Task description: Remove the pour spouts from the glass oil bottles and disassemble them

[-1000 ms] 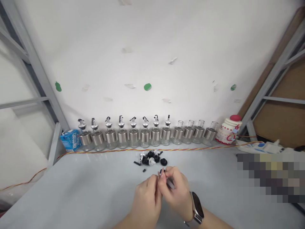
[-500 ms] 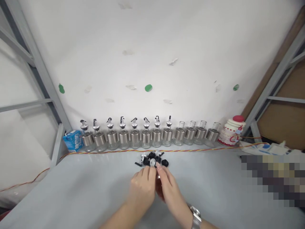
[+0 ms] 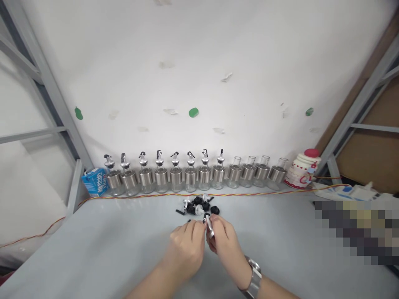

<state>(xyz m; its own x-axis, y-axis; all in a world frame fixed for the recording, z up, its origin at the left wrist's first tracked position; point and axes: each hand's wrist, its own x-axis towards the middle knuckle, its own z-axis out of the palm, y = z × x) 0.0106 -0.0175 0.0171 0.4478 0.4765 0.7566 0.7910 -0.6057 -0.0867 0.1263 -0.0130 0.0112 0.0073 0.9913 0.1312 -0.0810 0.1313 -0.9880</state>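
Left hand (image 3: 188,245): fingers curled in beside the black lever (image 3: 205,216) of the spout (image 3: 211,234); whether they grip it cannot be told. Right hand (image 3: 222,234): closed on the spout, which sits between the two hands, on the near side of the parts pile (image 3: 198,207). Left fingertips are hidden by their own knuckles; right fingers cover part of the spout. Both forearms (image 3: 156,278) are cut off below. Left hand is knuckles up; right hand turned inward, watch (image 3: 254,274) at its wrist.
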